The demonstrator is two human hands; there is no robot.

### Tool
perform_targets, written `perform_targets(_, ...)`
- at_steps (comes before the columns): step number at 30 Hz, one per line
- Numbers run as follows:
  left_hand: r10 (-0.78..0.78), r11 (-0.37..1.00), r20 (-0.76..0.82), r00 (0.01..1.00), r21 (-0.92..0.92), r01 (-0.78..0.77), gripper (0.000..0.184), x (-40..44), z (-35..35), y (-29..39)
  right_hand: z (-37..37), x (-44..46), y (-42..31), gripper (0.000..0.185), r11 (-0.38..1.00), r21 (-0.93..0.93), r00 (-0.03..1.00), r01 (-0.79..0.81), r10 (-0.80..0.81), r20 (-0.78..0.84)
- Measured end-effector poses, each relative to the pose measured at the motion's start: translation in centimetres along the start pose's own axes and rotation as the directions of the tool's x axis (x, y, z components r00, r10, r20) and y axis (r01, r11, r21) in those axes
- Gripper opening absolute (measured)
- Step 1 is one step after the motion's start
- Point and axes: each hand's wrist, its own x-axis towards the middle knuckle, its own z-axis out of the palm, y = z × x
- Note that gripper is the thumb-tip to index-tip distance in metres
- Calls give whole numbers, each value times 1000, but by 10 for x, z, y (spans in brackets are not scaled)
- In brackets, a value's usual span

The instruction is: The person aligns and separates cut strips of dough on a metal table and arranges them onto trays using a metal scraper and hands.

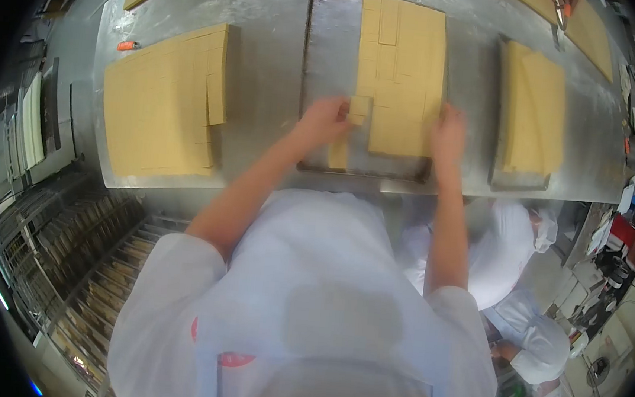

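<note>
Left hand [327, 120]: pinches small yellow piece [360, 110] — keep it flat.
Right hand [449, 134]: at yellow sheet [410, 79] — grip unclear.

A white top [146, 334] with short, loose sleeves [178, 262] leaves the forearms [256, 179] bare. Over it lies a pale bluish-white apron [329, 237]. Red markings [236, 359] at the chest may be a logo, too blurred to read.
</note>
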Motion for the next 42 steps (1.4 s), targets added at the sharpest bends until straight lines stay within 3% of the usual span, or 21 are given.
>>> perform_targets(3, -21, 987, 1, 1000, -161, 21, 42, 4, 10, 7, 0, -4, -15, 42, 990, 72, 993, -119, 117, 30)
perform_targets(6, -157, 957, 11, 988, -246, 155, 47, -9, -10, 42, 21, -6, 1, 41, 986, 163, 995, -42, 57, -87)
perform_targets(9, -85, 990, -82, 993, -122, 74, 62, 4, -4, 24, 19, -8, 8, 41, 974, 227, 995, -11, 33, -91)
perform_targets(12, -110, 983, 34, 993, -145, 113, 82, 12, -2, 37, 17, -9, 2, 41, 981, 192, 996, -33, 48, -76)
perform_targets(15, -45, 986, -23, 999, -162, 41, 92, 1, 5, 35, 19, -12, 5, 44, 977, 212, 996, -21, 39, -84)
perform_targets(18, 144, 920, -87, 986, 379, -101, 92, -3, 17, 33, 21, -18, 5, 46, 971, 240, 994, 3, 24, -110)
perform_targets(21, 204, 893, -151, 967, 434, -121, 88, 0, 29, 29, 25, -16, 6, 48, 982, 191, 995, 9, 10, -98)
perform_targets(27, 257, 924, -153, 954, 329, -196, 76, -16, 16, 50, 30, -21, 8, 48, 973, 231, 992, 31, -3, -123)
perform_targets(30, 56, 959, -264, 963, 281, 21, 70, -46, -3, 31, 33, -20, 13, 47, 969, 244, 991, 40, -8, -131)
perform_targets(33, -232, 972, -92, 968, 5, 233, 64, -71, 10, -17, 36, -22, 21, 45, 928, 371, 989, -15, 68, -131)
perform_targets(36, -154, 983, -166, 974, -121, 135, 62, -72, 34, -5, 34, -20, 21, 43, 919, 389, 992, -62, 101, -81)
perform_targets(39, -129, 988, -308, 943, 41, 148, 58, -67, 40, 2, 29, -17, 20, 42, 923, 379, 993, -62, 94, -67)
perform_targets(42, 85, 976, -275, 958, 215, -25, 58, -63, 37, -12, 30, -17, 20, 42, 919, 390, 993, -49, 88, -83)
